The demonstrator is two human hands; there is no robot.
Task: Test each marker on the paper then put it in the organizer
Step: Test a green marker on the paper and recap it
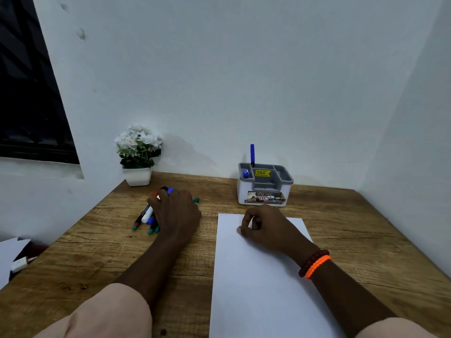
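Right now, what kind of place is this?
Likely a home or small-office desk corner: a wooden table against plain white walls, with a desk organizer, a potted flower plant, a pile of markers and a sheet of paper.

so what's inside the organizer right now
A blue marker stands upright in the organizer, with a second blue one sunk lower beside it. The compartment bottoms are hidden.
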